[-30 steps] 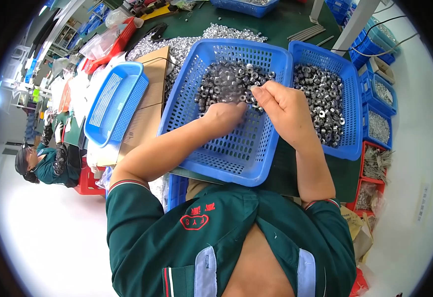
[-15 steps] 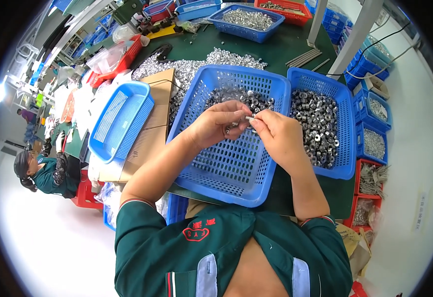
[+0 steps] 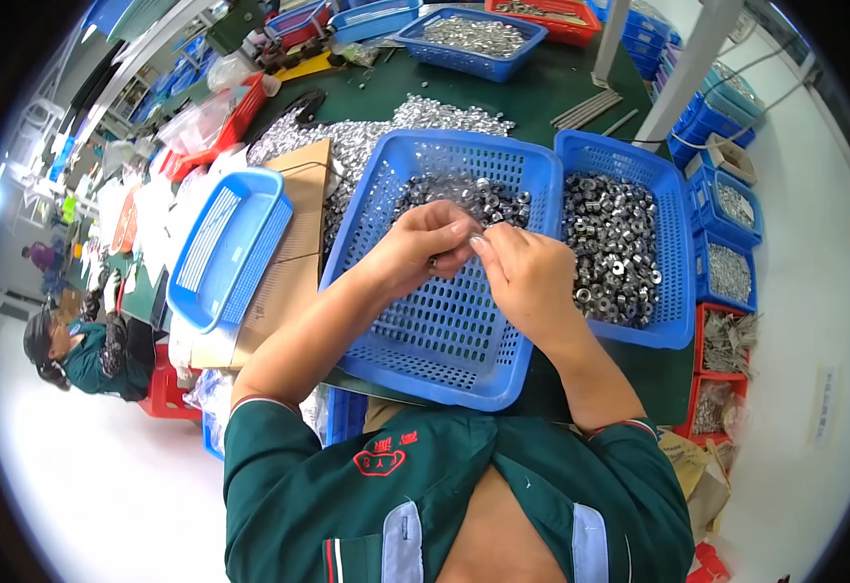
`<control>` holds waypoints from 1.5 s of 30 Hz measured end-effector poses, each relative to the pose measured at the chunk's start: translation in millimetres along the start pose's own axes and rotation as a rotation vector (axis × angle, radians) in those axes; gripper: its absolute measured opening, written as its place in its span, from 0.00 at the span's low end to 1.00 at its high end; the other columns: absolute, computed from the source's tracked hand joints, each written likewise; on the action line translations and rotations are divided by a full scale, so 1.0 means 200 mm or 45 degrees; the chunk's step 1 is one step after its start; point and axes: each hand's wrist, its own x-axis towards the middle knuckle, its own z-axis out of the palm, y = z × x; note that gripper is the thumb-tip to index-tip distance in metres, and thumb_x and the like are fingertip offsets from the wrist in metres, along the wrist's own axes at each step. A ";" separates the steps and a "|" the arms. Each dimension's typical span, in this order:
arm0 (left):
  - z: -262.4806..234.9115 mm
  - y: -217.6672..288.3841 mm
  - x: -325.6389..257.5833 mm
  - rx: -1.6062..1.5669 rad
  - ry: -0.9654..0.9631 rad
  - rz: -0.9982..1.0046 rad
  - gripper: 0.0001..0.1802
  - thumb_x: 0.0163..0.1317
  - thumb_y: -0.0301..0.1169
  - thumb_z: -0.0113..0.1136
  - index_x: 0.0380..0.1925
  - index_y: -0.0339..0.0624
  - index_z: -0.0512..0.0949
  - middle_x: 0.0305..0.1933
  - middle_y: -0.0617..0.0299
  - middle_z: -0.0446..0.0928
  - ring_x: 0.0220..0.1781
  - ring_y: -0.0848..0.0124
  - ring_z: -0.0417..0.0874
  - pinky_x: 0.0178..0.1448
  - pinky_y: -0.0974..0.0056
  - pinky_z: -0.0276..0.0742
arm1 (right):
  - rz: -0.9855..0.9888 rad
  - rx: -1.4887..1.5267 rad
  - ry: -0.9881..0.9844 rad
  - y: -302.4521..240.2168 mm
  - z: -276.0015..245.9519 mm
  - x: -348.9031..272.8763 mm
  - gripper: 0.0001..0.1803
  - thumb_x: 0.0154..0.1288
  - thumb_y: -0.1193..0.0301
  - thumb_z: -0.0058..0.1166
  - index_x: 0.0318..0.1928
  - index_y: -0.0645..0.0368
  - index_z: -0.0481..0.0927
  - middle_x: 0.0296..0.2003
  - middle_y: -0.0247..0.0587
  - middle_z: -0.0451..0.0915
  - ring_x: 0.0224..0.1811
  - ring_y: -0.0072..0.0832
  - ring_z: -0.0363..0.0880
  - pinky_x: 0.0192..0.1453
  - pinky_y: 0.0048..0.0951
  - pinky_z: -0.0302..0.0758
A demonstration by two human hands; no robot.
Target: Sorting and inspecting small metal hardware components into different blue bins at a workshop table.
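Holding your hands together over a blue perforated basket (image 3: 435,335), you had your left hand (image 3: 427,251) curled inward and your right hand (image 3: 530,282) pinched at its fingertips; what the fingers closed on, if anything, could not be told. Just beyond your left hand, hollow metal collars (image 3: 505,206) lay in that basket. To your right hand's right, a second blue basket (image 3: 676,282) held more collars. Well left of your left hand, a blue tray (image 3: 213,277) sat over cardboard (image 3: 299,222).
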 end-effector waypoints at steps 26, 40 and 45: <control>0.60 -0.28 1.02 2.109 -0.321 0.470 0.11 0.54 0.25 0.57 0.39 0.45 0.79 0.45 0.51 0.75 0.49 0.51 0.78 0.51 0.52 0.76 | -0.281 0.450 0.113 -0.17 -0.49 -0.02 0.09 0.58 0.71 0.63 0.29 0.61 0.75 0.19 0.41 0.74 0.18 0.39 0.74 0.21 0.34 0.68; 0.37 0.12 0.74 1.910 -0.049 0.901 0.11 0.56 0.29 0.63 0.40 0.43 0.81 0.39 0.53 0.79 0.39 0.59 0.82 0.44 0.60 0.78 | 0.211 0.463 0.398 -0.08 -0.60 0.00 0.07 0.65 0.72 0.58 0.30 0.61 0.78 0.16 0.37 0.72 0.14 0.25 0.68 0.19 0.27 0.62; 0.14 0.09 0.29 2.017 0.070 0.331 0.12 0.55 0.32 0.60 0.40 0.43 0.82 0.41 0.52 0.81 0.43 0.54 0.82 0.49 0.54 0.77 | 0.203 0.515 0.341 -0.07 -0.54 0.02 0.07 0.66 0.73 0.57 0.31 0.63 0.78 0.15 0.34 0.71 0.15 0.19 0.67 0.20 0.22 0.60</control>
